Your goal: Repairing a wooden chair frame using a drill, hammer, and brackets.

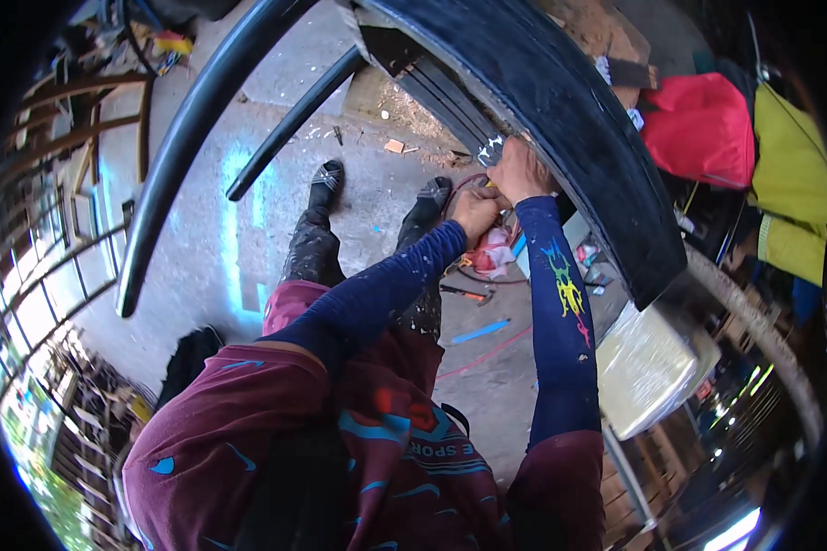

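A black curved wooden frame point(570, 119), which looks like a chair on its side, has long curved legs point(193, 129) reaching left. Inside it run dark parallel strips point(446, 101), ending in a white-marked patch point(492, 150). My right hand point(522, 172) is bent down with fingers curled at that patch, against the frame's inner side; what it grips is hidden. Just left of and below it, my left hand point(476, 213) has its fingers pinched together. A small yellow bit shows at those fingertips, too little to name. Both forearms wear dark blue sleeves.
A hammer point(466, 294), a blue strip point(480, 331), a red-and-white cloth point(493, 253) and a thin red cord point(487, 354) lie on the concrete floor. A plastic-wrapped pale block point(639, 367) stands right, below red fabric point(703, 129). Wooden chair frames point(92, 129) stack at far left.
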### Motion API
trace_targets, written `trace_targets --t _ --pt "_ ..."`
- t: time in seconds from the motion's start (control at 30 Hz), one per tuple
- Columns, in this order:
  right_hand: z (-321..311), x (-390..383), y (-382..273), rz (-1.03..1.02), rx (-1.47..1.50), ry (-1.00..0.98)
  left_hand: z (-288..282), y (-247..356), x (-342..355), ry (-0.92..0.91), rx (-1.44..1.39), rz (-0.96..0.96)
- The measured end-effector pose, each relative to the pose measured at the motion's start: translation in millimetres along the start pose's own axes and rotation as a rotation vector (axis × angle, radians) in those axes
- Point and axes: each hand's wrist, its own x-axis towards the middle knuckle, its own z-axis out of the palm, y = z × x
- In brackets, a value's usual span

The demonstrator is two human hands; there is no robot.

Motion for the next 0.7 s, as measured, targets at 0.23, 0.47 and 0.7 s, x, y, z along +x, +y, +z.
trace_targets --t 0.23,0.47,0.7 --pt "-24 4 -17 -0.014 0.065 0.064 34 -11 26 0.349 -0.584 -0.119" --pt "-31 19 -17 0.074 -0.061 -0.166 31 10 8 0.575 -0.202 -0.173" --pt "-12 16 -14 0.075 -0.030 -0.007 -5 12 -4 0.301 0.083 0.031"
